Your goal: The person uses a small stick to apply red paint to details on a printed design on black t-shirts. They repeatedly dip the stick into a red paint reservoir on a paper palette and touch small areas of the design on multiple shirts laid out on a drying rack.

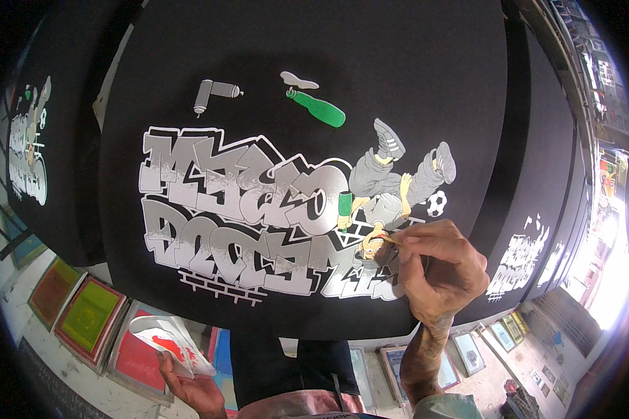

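A black fabric panel (307,42) carries a print of grey lettering (244,174), a green bottle shape (320,108) and an upside-down cartoon figure (391,181) in grey clothes. My right hand (440,269) is pinched on a thin tool (395,239), probably a small brush, with its tip at the figure's face (370,248). At the lower left, below the panel's edge, my left hand (192,387) grips a curled white sheet (189,335) with red paint on it.
More printed black panels stand to the left (63,174) and right (531,174). Screen frames (84,314) lean or lie below on both sides, on a pale floor (475,373). Bright light comes from the right.
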The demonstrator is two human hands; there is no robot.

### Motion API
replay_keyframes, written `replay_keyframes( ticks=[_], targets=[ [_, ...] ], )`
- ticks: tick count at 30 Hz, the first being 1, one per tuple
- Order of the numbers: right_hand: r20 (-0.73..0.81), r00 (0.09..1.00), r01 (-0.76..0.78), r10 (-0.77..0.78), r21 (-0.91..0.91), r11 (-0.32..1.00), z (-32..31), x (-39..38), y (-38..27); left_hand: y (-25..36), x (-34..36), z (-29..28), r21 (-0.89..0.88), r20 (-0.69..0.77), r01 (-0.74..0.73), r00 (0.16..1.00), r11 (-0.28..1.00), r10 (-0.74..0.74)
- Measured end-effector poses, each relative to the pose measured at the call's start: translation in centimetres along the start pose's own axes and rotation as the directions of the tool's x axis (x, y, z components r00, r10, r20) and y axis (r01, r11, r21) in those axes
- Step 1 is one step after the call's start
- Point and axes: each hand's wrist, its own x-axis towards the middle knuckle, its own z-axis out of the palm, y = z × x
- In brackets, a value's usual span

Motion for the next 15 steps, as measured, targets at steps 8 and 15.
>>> replay_keyframes(
  ticks=[8,15],
  targets=[
    [-0.013,1.000,0.002,-0.002,0.000,1.000,0.1,0.0,-0.1,-0.1,0.2,-0.4,-0.026,0.026,0.010,1.000,1.000,-0.009],
    [-0.024,1.000,-0.006,0.007,0.041,0.999,-0.2,-0.1,-0.1,-0.6,-0.2,-1.4,0.023,0.045,-0.023,0.999,0.999,0.022]
  ],
)
